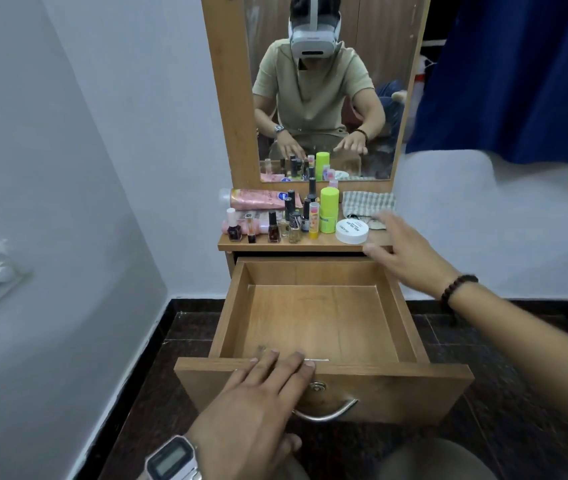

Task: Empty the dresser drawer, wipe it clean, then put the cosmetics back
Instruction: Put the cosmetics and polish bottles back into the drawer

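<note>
The wooden drawer (317, 317) is pulled out and holds nothing. My left hand (261, 403) rests with straight fingers on the top edge of the drawer front, above the metal handle (327, 414). My right hand (403, 251) is stretched out open over the right end of the dresser top (293, 242), its fingers near a checked cloth (367, 202) and beside a white round jar (351, 231). On the dresser top stand several cosmetics: a lime-green bottle (329, 209), a pink tube (258, 198), nail polish bottles (273, 230) and small dark bottles.
A mirror (324, 84) in a wooden frame rises behind the dresser top and reflects a person. A blue curtain (518, 74) hangs at the right. A white wall stands at the left, with dark floor tiles (157, 375) below.
</note>
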The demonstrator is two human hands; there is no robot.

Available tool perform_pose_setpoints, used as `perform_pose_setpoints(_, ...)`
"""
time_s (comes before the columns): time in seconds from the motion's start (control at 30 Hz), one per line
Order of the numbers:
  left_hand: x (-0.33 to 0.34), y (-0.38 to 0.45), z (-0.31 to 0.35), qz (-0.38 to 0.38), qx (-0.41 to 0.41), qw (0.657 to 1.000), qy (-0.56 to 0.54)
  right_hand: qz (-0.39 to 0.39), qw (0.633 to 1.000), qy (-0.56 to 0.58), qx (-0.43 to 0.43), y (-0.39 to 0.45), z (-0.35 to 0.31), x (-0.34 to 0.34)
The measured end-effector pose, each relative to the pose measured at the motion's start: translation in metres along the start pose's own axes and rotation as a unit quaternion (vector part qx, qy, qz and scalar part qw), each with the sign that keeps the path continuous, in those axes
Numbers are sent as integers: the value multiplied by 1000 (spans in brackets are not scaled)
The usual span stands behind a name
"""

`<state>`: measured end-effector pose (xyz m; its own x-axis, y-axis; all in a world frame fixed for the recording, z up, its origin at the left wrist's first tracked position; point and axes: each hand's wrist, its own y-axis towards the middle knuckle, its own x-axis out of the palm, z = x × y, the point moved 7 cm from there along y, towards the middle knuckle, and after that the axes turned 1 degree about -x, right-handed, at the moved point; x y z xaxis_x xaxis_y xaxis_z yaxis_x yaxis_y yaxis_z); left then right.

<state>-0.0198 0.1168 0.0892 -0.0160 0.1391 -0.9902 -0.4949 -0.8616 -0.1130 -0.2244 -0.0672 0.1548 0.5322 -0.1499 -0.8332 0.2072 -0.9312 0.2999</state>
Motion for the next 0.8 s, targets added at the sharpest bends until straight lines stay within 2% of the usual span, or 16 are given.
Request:
perform_pose_setpoints(0.1,-2,1,-6,2,23,1000,-15,-40,998,51,-5,-46,-25,10)
perform_pose_setpoints(0.2,-17,11,-26,8,29,998,-59,-78,996,49,-12,-74,-31,31)
perform_pose_setpoints(0.37,-57,45,-85,98,-48,987,-113,-91,995,44,1,-82,-28,48)
perform_pose_setpoints(0.57,-118,96,-151,220,-147,946,-190,-118,991,59,-1,-84,-28,71)
perform_pose_setpoints(0.67,-147,128,-185,273,-189,923,-194,-118,990,73,10,-88,-23,76)
perform_pose_setpoints(0.73,-159,152,-206,273,-202,925,-173,-110,990,81,18,-89,-22,76)
perform_pose_setpoints(0.8,-163,178,-219,236,-210,937,-152,-110,991,77,24,-90,-20,76)
